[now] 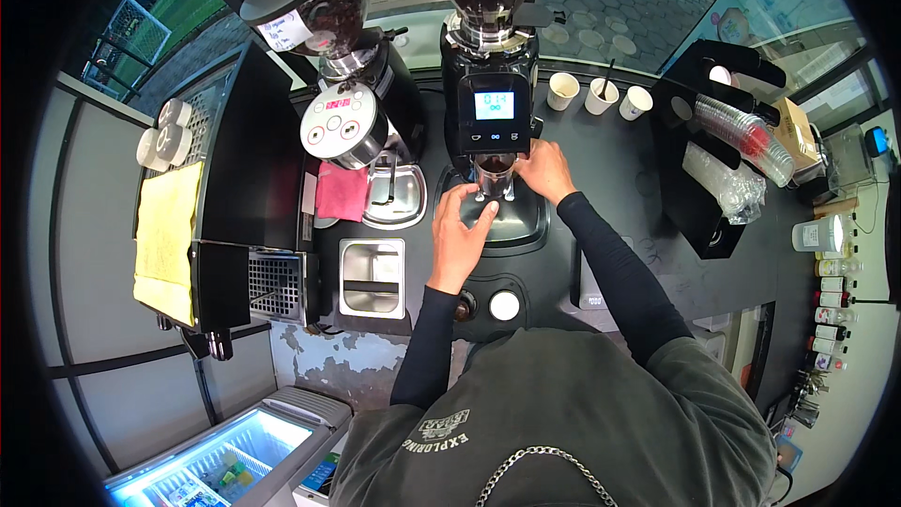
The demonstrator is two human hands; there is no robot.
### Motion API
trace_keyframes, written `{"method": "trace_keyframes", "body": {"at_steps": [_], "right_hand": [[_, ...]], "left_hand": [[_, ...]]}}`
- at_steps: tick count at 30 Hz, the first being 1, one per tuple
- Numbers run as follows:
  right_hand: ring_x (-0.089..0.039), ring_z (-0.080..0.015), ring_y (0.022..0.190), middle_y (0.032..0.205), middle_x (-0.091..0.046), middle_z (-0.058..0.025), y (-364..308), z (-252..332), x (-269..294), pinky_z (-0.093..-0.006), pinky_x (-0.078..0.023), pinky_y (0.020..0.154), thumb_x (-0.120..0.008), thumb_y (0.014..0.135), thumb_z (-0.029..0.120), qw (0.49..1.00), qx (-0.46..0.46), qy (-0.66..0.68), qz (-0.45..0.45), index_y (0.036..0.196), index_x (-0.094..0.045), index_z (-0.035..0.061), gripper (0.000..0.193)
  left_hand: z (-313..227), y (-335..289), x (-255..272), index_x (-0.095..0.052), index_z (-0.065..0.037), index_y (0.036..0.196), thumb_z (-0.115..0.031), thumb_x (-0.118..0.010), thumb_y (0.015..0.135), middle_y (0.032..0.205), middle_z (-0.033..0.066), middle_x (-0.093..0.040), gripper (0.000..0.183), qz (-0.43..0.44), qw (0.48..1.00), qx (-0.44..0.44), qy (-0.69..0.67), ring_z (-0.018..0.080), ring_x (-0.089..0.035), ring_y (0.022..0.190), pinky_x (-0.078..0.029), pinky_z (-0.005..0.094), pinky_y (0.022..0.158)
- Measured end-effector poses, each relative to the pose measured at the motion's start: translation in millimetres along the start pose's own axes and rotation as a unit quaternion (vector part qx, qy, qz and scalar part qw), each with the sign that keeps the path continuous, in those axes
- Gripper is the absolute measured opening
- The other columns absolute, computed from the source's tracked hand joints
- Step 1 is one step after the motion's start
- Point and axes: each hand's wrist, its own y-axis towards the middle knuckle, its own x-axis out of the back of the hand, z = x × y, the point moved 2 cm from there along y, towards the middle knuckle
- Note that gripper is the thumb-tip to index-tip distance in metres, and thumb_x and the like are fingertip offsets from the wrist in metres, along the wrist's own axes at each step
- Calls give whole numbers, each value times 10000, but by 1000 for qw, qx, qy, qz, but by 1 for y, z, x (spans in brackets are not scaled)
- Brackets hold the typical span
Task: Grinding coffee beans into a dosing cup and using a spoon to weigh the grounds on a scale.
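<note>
A black coffee grinder (493, 113) with a lit screen stands in front of me. Under its spout is a shiny metal dosing cup (495, 178) with dark coffee grounds inside. My left hand (460, 237) curves round the near left side of the cup, thumb and fingertips against its lower part. On the cup's right side, my right hand (545, 171) is close against the grinder. Its fingertips are partly hidden, so what they grip does not show. Below the cup lies the grinder's dark drip tray (516, 225).
To the left stand a second grinder (345, 124), a pink cloth (342, 192), a steel knock box (373, 300) and a black espresso machine (249, 150). Several paper cups (603, 96) line the back right. A black organizer (680, 197) holds plastic cups (746, 136). A scale (593, 296) lies by my right forearm.
</note>
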Motion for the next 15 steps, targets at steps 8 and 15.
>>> {"method": "trace_keyframes", "body": {"at_steps": [8, 15], "right_hand": [[-696, -463, 799, 770, -691, -252, -1, 1, 1, -497, -549, 735, -762, 817, 251, 1000, 3, 19, -1, 822, -674, -24, 289], [-693, -465, 803, 785, -699, -249, 0, 1, 0, -501, -549, 737, -754, 820, 256, 1000, 10, 14, -12, 821, -680, -22, 288]], "left_hand": [[6, 0, 0, -665, -36, 1245, -275, -814, 921, 1176, 135, -689, 429, -15, 1000, -1, 2, 280, -664, 1132, -517, 418, 948], [3, -2, 1, -665, -34, 1246, -266, -817, 918, 1179, 135, -691, 430, -7, 999, 29, -20, 277, -665, 1137, -520, 415, 949]]}}
